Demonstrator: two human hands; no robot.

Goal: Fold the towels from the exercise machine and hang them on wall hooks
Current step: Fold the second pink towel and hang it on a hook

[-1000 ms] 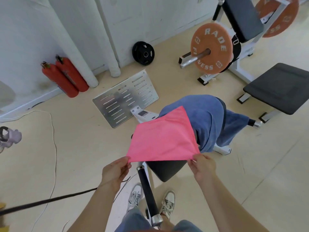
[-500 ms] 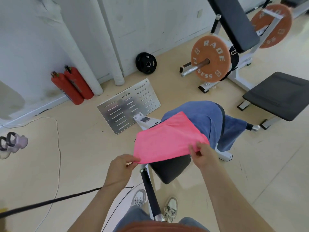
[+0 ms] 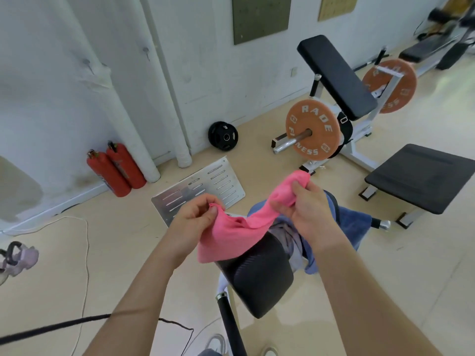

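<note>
At the centre of the frame both hands hold the pink towel (image 3: 232, 233) in the air above the black pad (image 3: 257, 276) of the exercise machine. The left hand (image 3: 194, 219) pinches one edge of the cloth between thumb and bent fingers, just left of centre. The right hand (image 3: 305, 209), slightly higher and to the right, is closed on a bunched part of the towel, whose upper end sticks up past the fingers. Between the hands the cloth sags, and its loose lower corner hangs down in front of the pad's upper edge. Behind the right hand and forearm a blue towel (image 3: 357, 224) lies draped over the machine, partly hidden. On the floor above the left hand lies a slotted metal plate (image 3: 205, 183). Two red extinguishers (image 3: 115, 168) lean against the wall at middle left. An orange weight plate (image 3: 312, 129) sits on a bar at upper right, beside a black bench (image 3: 421, 176) at the right edge.
</note>
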